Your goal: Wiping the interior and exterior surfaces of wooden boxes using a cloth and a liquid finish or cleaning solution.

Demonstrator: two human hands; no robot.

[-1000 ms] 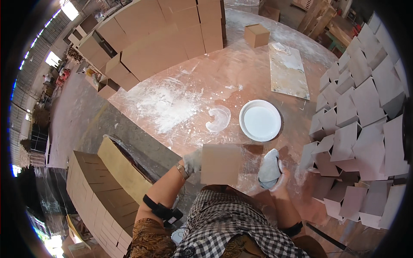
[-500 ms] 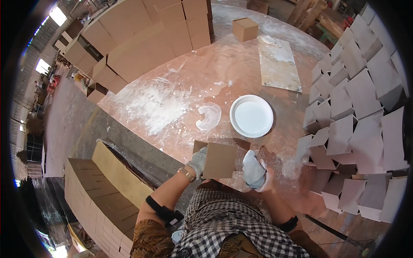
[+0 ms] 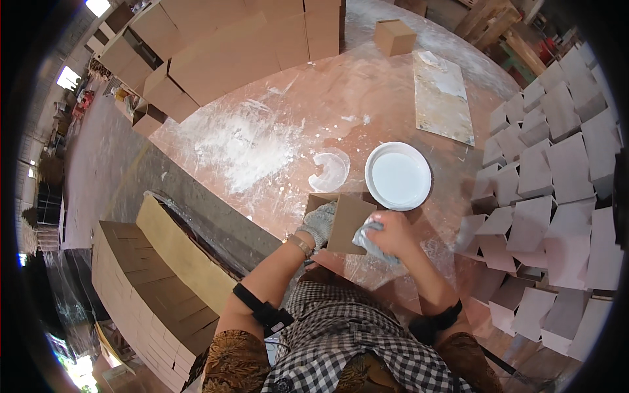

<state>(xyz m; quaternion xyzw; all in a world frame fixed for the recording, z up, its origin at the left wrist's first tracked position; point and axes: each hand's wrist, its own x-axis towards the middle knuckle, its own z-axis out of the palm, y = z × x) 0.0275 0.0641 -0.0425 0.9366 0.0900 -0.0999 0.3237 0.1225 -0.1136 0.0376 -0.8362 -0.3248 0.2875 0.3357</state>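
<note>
My left hand, in a grey knit glove, reaches into the open side of a small brown box and holds it up over the table's near edge. Its fingertips are hidden inside the box. My bare right hand is closed round a bunched pale grey-white cloth, which lies against the box's right side. Just beyond stands a round white basin of milky white liquid. Left of the basin is a translucent plastic lid-like piece with a notch in it.
Large stacked brown boxes line the far left of the powder-smeared table. White-coated boxes are piled at the right. A stained board and a single brown box lie farther back. More brown boxes stand at lower left.
My right hand has brought the cloth up and left against the box and turned over. The left hand has moved the box slightly up and right. The view has shifted a little.
</note>
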